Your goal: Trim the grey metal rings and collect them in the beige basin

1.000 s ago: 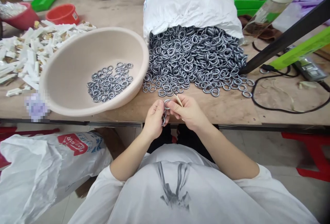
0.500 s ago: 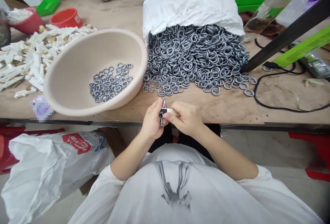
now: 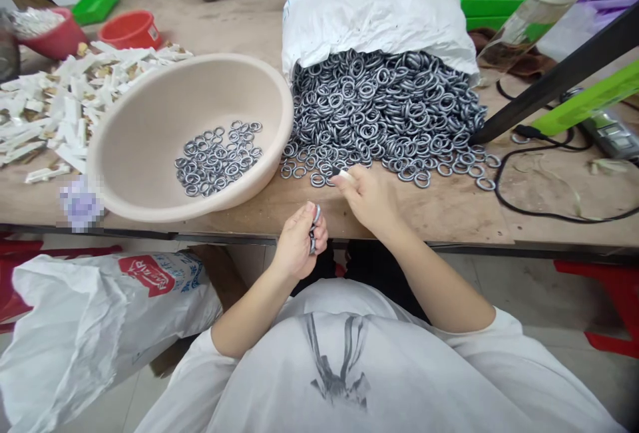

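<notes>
Grey metallic rings (image 3: 316, 215) are gripped in the closed fingers of my left hand (image 3: 295, 241), at the table's front edge. My right hand (image 3: 373, 201) is closed on a small cream tool with a black tip (image 3: 342, 173); its exact kind is not clear. That tip is at the near edge of a big heap of loose grey rings (image 3: 384, 110), perhaps touching it. The heap spills from the mouth of a white sack (image 3: 389, 14). To the left, a large beige basin (image 3: 150, 97) holds many more rings (image 3: 219, 163) on its bottom.
White strips (image 3: 70, 104) lie heaped left of the basin, with a red bowl (image 3: 130, 30) behind. A black post (image 3: 554, 80), a green bar (image 3: 584, 100) and a black cable (image 3: 529, 210) occupy the right side. Another white sack (image 3: 100, 326) stands below the table at left.
My right hand has moved away from my left, forward and right to the edge of the ring heap, taking the tool along. My left hand keeps its rings, slightly lower.
</notes>
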Tool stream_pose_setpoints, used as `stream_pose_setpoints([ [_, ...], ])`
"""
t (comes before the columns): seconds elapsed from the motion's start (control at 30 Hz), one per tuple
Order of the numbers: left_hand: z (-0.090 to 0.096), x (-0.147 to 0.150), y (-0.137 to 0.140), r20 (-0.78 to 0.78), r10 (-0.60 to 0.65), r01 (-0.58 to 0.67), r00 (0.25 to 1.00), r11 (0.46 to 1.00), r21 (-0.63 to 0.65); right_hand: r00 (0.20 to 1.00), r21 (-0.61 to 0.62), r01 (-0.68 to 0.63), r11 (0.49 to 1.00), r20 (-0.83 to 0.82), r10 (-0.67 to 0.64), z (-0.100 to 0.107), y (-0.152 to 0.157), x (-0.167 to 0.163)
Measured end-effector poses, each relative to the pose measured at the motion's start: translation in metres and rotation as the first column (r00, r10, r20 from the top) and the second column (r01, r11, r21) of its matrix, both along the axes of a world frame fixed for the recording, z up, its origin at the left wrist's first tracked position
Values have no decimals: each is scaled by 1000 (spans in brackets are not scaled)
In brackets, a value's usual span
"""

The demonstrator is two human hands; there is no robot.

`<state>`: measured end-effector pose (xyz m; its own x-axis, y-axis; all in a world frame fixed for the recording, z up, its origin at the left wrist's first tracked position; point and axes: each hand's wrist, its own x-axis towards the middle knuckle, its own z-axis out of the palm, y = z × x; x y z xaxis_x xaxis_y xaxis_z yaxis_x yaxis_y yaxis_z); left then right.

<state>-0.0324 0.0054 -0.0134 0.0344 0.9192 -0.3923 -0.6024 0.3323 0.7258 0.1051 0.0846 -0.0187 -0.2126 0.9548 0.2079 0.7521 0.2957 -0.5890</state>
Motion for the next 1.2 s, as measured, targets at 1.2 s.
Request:
stream_pose_setpoints([
  [1.2,0,6,12,-25,-113,115,993,979,167,892,157,-340,927,-259,371,16,-37,18],
])
